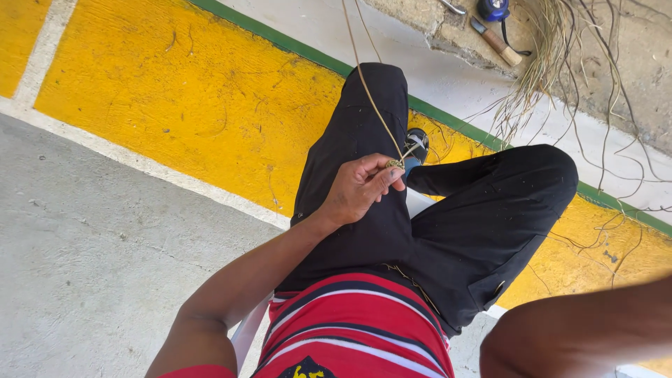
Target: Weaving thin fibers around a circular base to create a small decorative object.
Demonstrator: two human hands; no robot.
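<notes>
- The left hand (360, 187) is raised above the lap, its thumb and fingers pinched together on a small knot of straw-coloured fibre (394, 164).
- From that knot, thin fibre strands (365, 82) run taut, up and away toward the top edge of the view.
- The right hand is out of view; only its bare forearm (581, 329) crosses the lower right corner, so I cannot tell whether that hand is apart or together.
- The person sits in black trousers (483, 217) and a red striped shirt (350, 322), knees spread, with one dark shoe (417, 143) showing just beyond the pinched knot.
- Beneath the legs lies a floor painted yellow (182, 91), with a white line and grey concrete (84, 266) toward the left edge and a green stripe along the far side.
- On a rough concrete ledge (448, 35) at the far edge lie a loose bundle of dry fibres (546, 56), a wooden-handled knife (495, 40) and a blue round object (494, 9), well apart from the left hand.
</notes>
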